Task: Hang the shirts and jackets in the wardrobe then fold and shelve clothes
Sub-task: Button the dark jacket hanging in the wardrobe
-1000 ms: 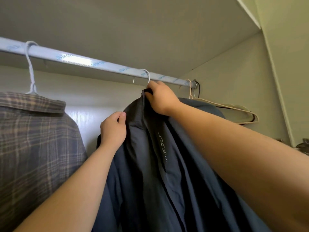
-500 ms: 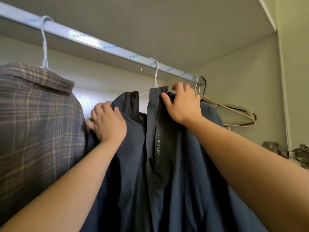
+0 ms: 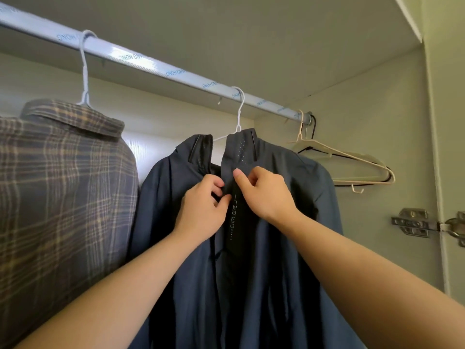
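Along the wardrobe rail (image 3: 156, 69), a plaid shirt (image 3: 65, 185) hangs at left and the navy jacket (image 3: 251, 298) hangs at centre. The left hand (image 3: 201, 210) and right hand (image 3: 266, 195) each pinch a jacket front edge below the collar. Empty hangers (image 3: 347, 155) hang far right; a white hanger (image 3: 239, 114) carries the jacket.

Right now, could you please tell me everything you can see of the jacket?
The jacket is dark navy, thin smooth fabric, with a stand-up collar, black inner trim and pale lettering down the placket. It hangs, front open, on a white wire hanger from the rail. The left hand and right hand pinch its front edges below the collar. Its side meets a plaid shirt.
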The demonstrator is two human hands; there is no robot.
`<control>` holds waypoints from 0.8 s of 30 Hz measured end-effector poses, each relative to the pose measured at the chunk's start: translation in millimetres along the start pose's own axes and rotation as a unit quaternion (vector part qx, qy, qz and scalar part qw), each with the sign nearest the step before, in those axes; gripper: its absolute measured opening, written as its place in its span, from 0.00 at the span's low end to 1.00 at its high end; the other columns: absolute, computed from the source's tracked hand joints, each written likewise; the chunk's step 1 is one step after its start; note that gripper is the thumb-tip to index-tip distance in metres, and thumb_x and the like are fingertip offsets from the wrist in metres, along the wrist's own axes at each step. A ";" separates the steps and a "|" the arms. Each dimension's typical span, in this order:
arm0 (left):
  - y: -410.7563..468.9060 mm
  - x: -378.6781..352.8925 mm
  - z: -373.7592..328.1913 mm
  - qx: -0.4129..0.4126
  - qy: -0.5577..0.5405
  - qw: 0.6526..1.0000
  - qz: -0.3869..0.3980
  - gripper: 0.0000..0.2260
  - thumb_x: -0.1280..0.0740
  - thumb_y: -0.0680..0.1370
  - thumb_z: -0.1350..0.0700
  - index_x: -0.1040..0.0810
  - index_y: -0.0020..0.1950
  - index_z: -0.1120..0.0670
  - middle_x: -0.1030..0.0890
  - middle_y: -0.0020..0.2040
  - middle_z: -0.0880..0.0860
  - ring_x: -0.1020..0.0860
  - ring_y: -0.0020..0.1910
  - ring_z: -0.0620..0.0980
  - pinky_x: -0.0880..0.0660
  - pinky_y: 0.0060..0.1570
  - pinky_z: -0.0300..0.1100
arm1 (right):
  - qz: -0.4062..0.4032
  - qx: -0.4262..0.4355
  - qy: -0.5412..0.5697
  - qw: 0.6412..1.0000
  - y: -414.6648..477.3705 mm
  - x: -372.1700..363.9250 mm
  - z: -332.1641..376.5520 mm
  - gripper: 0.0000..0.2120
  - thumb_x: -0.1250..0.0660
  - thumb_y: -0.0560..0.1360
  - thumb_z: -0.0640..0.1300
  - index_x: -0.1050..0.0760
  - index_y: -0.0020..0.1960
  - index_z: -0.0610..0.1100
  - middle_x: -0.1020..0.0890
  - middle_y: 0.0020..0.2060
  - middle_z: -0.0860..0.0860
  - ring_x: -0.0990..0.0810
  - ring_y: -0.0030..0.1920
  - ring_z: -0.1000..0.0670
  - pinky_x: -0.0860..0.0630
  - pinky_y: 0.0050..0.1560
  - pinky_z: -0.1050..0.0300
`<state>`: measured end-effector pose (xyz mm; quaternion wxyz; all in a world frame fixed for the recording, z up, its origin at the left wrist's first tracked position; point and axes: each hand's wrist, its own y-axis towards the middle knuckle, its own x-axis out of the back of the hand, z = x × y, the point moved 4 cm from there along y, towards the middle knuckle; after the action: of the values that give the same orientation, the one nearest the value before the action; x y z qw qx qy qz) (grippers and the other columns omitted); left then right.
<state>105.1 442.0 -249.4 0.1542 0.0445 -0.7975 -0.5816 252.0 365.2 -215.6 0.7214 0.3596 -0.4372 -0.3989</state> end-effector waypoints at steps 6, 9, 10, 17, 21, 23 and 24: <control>-2.8 -12.1 2.4 0.146 -0.143 0.978 0.043 0.15 0.29 0.75 0.62 0.24 0.60 0.52 0.16 0.35 0.45 0.16 0.32 0.44 0.21 0.36 0.40 | 0.037 -0.044 0.082 0.995 -13.2 -9.7 -21.1 0.08 0.37 0.75 0.53 0.28 0.41 0.51 0.21 0.32 0.54 0.23 0.33 0.57 0.32 0.33 0.59; 4.8 -9.0 -9.3 0.094 -0.074 0.991 0.059 0.17 0.30 0.73 0.62 0.21 0.61 0.52 0.16 0.34 0.42 0.18 0.32 0.38 0.23 0.43 0.36 | 0.118 0.029 0.024 0.992 -33.9 -23.9 -24.0 0.10 0.34 0.68 0.54 0.32 0.45 0.53 0.23 0.36 0.55 0.24 0.37 0.54 0.31 0.36 0.57; 7.5 -7.5 -12.8 0.078 -0.050 0.994 0.063 0.17 0.31 0.73 0.61 0.21 0.62 0.52 0.17 0.34 0.41 0.18 0.33 0.37 0.23 0.46 0.35 | 0.128 0.045 -0.006 0.991 -40.9 -29.6 -24.3 0.14 0.34 0.67 0.59 0.34 0.46 0.54 0.25 0.38 0.56 0.24 0.38 0.52 0.32 0.36 0.57; 12.7 -2.4 -20.6 -0.058 0.043 0.991 0.110 0.22 0.32 0.71 0.63 0.20 0.65 0.54 0.21 0.43 0.42 0.22 0.39 0.41 0.25 0.54 0.35 | 0.042 0.019 -0.036 0.998 -53.7 -47.9 -19.6 0.16 0.40 0.79 0.59 0.32 0.45 0.47 0.24 0.42 0.51 0.25 0.41 0.46 0.29 0.39 0.50; 9.9 0.9 -6.5 -0.105 0.156 0.973 0.132 0.27 0.26 0.72 0.53 0.28 0.70 0.47 0.32 0.56 0.42 0.27 0.43 0.44 0.27 0.50 0.42 | 0.021 -0.112 0.176 0.978 -55.5 -51.1 -30.2 0.16 0.37 0.80 0.55 0.25 0.40 0.45 0.21 0.33 0.54 0.23 0.37 0.52 0.28 0.40 0.55; 6.9 0.8 -2.7 -0.125 0.184 0.965 0.142 0.28 0.24 0.72 0.50 0.30 0.70 0.45 0.33 0.59 0.42 0.30 0.42 0.44 0.28 0.48 0.42 | 0.039 -0.175 0.260 0.949 -57.0 -55.4 -35.5 0.19 0.37 0.79 0.55 0.27 0.38 0.41 0.23 0.30 0.54 0.25 0.34 0.52 0.28 0.38 0.54; 5.6 1.3 -2.8 -0.135 0.187 0.963 0.142 0.28 0.24 0.72 0.50 0.29 0.69 0.45 0.33 0.60 0.43 0.29 0.42 0.44 0.28 0.47 0.42 | 0.045 -0.198 0.298 0.933 -57.2 -56.4 -37.0 0.20 0.37 0.79 0.53 0.28 0.37 0.39 0.23 0.29 0.52 0.25 0.33 0.50 0.28 0.37 0.55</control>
<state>105.2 440.9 -243.1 0.3864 0.0174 -0.6666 -0.6372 254.1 397.5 -297.9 0.8921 0.2916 -0.1302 -0.3196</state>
